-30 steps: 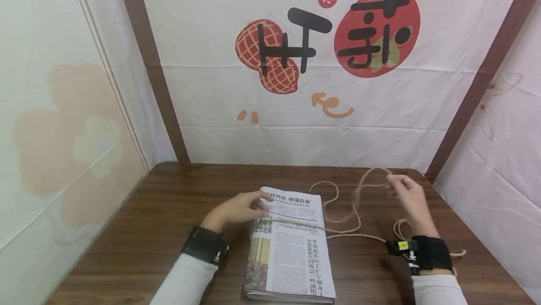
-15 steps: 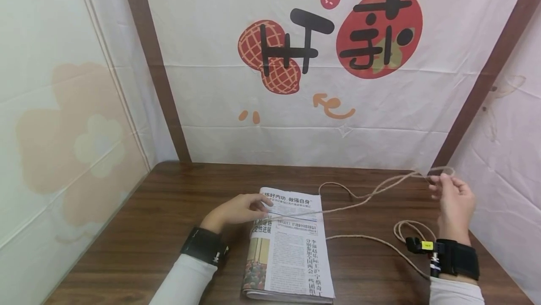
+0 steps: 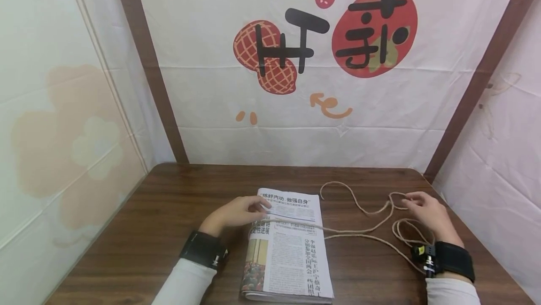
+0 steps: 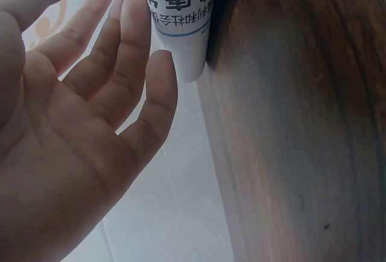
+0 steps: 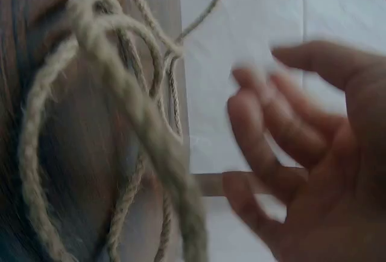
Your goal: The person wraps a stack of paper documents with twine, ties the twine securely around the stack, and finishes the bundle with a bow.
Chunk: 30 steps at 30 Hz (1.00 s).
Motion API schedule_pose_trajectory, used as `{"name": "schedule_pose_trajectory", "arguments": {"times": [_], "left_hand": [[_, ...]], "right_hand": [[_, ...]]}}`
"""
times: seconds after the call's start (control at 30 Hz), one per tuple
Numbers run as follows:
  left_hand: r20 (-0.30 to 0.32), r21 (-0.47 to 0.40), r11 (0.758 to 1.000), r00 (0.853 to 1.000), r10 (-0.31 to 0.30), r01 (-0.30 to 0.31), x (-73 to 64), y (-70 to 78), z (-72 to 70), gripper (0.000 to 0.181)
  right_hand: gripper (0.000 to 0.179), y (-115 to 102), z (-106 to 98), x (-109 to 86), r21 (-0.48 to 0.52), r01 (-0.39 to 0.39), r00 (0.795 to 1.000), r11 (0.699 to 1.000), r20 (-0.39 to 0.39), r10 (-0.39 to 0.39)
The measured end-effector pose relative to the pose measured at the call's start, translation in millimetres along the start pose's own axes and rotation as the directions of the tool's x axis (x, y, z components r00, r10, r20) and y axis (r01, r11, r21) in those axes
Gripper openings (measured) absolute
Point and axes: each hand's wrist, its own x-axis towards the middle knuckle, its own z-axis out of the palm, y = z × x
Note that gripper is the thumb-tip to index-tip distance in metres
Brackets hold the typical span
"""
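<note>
A folded newspaper (image 3: 291, 258) lies on the table, with a strand of twine (image 3: 351, 232) crossing its upper part and running off to the right. My left hand (image 3: 236, 212) is at the newspaper's upper left edge, fingers loosely bent with the tips right at the paper. In the left wrist view the palm holds nothing beside the newspaper's folded edge (image 4: 184, 44). Over on the right, my right hand (image 3: 431, 213) is by a loop of the twine. The right wrist view shows its blurred fingers (image 5: 247, 120) relaxed and apart from the twine (image 5: 145, 117).
A small coil of twine (image 3: 407, 232) lies near the right wrist, partly hidden by the wristband (image 3: 454, 260). The brown wooden table (image 3: 169, 230) ends at a printed cloth backdrop (image 3: 262, 145), with cloth walls at both sides.
My right hand carried the twine out to the right and raised it, then came down and let it go. The twine now lies lower, across the newspaper. The left hand has stayed in place.
</note>
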Motion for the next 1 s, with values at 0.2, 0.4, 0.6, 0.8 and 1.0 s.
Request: {"name": "schedule_pose_trajectory", "arguments": {"times": [0.2, 0.4, 0.6, 0.8, 1.0], "left_hand": [[-0.013, 0.002, 1.0, 1.0, 0.001, -0.001, -2.2, -2.1, 0.9, 0.029], [-0.013, -0.011, 1.0, 1.0, 0.007, -0.007, -2.7, -2.9, 2.6, 0.03], [-0.02, -0.026, 1.0, 1.0, 0.006, -0.006, -4.5, -2.3, 3.2, 0.031], [-0.02, -0.045, 0.999, 1.0, 0.014, -0.015, -4.8, -3.0, 6.1, 0.032], [-0.017, -0.046, 0.999, 1.0, 0.012, -0.013, -5.0, -2.9, 5.8, 0.032]], "right_hand": [[0.042, -19.3, 33.9, 15.5, -0.044, 0.297, 0.947, 0.954, 0.139, -0.289], [0.047, -34.5, 52.4, 20.9, -0.029, 0.373, 0.916, 0.928, 0.172, -0.363], [0.016, -37.9, 50.2, 19.2, -0.08, 0.321, 0.932, 0.944, 0.201, -0.3], [0.015, -22.1, 32.3, 14.2, -0.174, 0.195, 0.981, 0.965, 0.055, -0.188], [0.026, -1.6, 4.3, 1.2, -0.185, 0.019, 0.993, 0.983, -0.108, -0.039]]}}
